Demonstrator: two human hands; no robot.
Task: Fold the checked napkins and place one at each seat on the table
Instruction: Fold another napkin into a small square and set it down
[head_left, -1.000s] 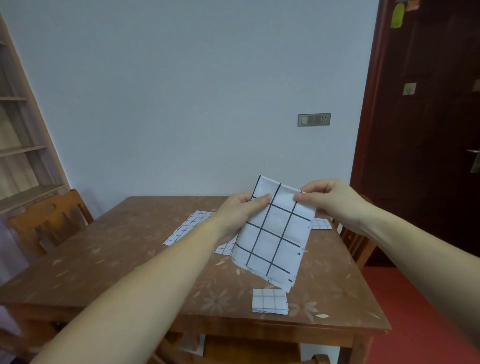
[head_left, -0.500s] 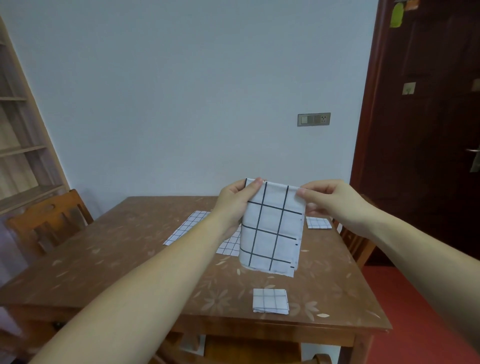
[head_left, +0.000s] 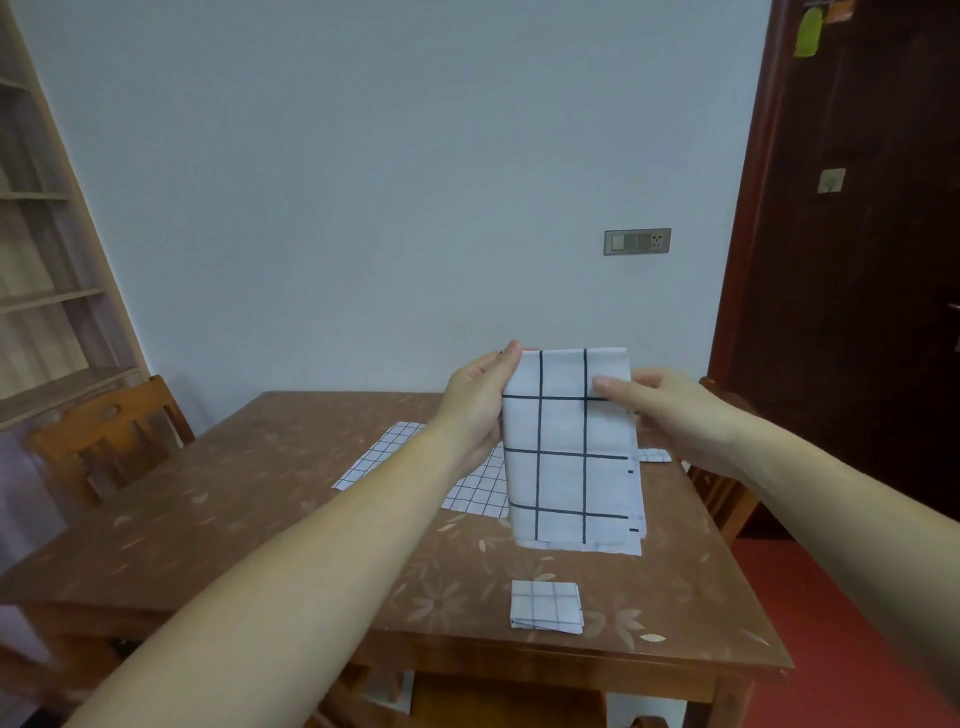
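Note:
I hold a white napkin with wide dark checks (head_left: 569, 452) upright above the brown table (head_left: 218, 519), folded into a tall strip. My left hand (head_left: 480, 402) pinches its top left corner. My right hand (head_left: 660, 408) grips its upper right edge with the thumb on the front. A small folded napkin (head_left: 545, 606) lies near the front edge of the table. An unfolded fine-checked napkin (head_left: 387, 452) lies flat in the middle, partly hidden behind my left arm. Another folded napkin (head_left: 655, 455) peeks out at the right edge.
A wooden chair (head_left: 104, 441) stands at the table's left side, and another chair (head_left: 724, 488) at the right. A chair seat (head_left: 498, 706) shows below the front edge. A dark door (head_left: 857, 260) is at the right, and wooden shelves (head_left: 36, 260) at the left.
The held napkin has swung from tilted to hanging straight down. Both hands have risen a little, and my right thumb now lies across the cloth's front.

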